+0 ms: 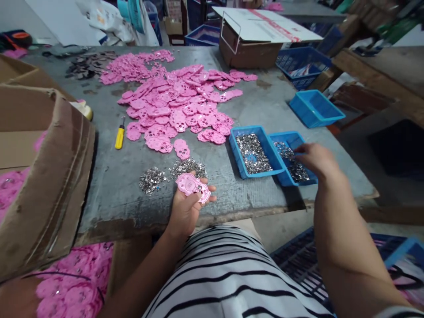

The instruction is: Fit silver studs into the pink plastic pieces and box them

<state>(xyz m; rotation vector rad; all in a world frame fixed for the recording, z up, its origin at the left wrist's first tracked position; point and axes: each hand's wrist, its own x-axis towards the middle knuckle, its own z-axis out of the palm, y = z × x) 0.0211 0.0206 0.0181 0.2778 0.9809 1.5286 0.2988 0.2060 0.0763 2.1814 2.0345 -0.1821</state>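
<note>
An oblong pink plastic plate [188, 183] was clamped in the left hand [186, 205], lower centre of frame.
Its long axis was slanted down rightward; well apart, at right, the right hand [316, 160] was held over small silver metal parts [298, 171] in a blue plastic tray [293, 137], its grip too unclear to tell.

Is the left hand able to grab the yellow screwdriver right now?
Probably not without letting go: the left hand holds a pink plastic piece, though nothing seems to cover the yellow screwdriver.
</note>
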